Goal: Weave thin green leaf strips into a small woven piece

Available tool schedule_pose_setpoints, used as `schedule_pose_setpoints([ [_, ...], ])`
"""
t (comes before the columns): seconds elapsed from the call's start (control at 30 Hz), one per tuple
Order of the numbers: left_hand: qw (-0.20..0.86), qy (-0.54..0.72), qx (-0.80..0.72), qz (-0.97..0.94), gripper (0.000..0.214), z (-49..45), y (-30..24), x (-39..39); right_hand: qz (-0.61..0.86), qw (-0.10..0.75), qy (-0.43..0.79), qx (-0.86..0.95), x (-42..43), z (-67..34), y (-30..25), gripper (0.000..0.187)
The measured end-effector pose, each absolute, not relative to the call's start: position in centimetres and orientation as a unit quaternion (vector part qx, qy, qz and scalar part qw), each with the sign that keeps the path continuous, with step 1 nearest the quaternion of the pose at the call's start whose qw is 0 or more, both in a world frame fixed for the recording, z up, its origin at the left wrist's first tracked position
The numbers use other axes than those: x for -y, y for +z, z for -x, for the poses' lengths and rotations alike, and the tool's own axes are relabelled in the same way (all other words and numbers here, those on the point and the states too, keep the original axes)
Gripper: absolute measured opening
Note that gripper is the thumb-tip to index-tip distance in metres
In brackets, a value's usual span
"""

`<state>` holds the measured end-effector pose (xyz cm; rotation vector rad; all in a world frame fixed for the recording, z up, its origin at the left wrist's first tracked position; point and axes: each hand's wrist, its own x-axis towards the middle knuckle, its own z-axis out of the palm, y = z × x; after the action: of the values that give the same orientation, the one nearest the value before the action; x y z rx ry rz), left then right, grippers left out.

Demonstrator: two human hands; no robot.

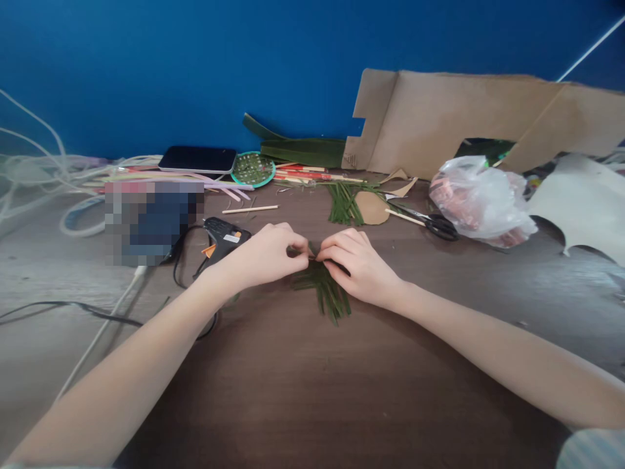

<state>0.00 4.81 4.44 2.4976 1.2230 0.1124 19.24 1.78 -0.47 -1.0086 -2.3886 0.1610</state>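
Note:
Over the middle of the brown table, my left hand (pixel 271 254) and my right hand (pixel 359 264) come together, fingertips almost touching. Both pinch a thin green leaf strip, which is mostly covered by my fingers. Below my fingers, a bunch of narrow green leaf strips (pixel 332 296) fans out on the tabletop, crossing one another. Past my hands, another bundle of green strips (pixel 344 203) lies beside a rounded cardboard piece (pixel 374 208). A black glue gun (pixel 225 236) with an orange trigger rests left of my left hand.
Black-handled scissors (pixel 439 227) and a clear plastic bag (pixel 481 202) lie at the right, before a standing cardboard sheet (pixel 430 124). Along the blue wall are a phone (pixel 198 159), a green-rimmed dish (pixel 252 169) and broad leaves (pixel 305 152). Cables (pixel 114 317) cross the left side.

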Motion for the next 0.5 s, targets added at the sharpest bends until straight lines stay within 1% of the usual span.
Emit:
schedule_pose_setpoints([
  [0.23, 0.188, 0.050, -0.428, -0.882, 0.023, -0.02, 4.48, -4.84, 0.346, 0.289, 0.076, 0.889, -2.00, -19.30, -0.74, 0.018],
  [0.37, 0.189, 0.046, -0.428, -0.883, 0.022, 0.01, 4.47, -4.84, 0.357, 0.297, 0.098, 0.880, -2.01, -19.36, -0.71, 0.017],
  [0.5, 0.190, 0.044, -0.426, -0.884, 0.022, 0.04, 4.42, -4.89, 0.366, 0.301, 0.117, 0.873, -1.97, -19.40, -0.62, 0.020],
])
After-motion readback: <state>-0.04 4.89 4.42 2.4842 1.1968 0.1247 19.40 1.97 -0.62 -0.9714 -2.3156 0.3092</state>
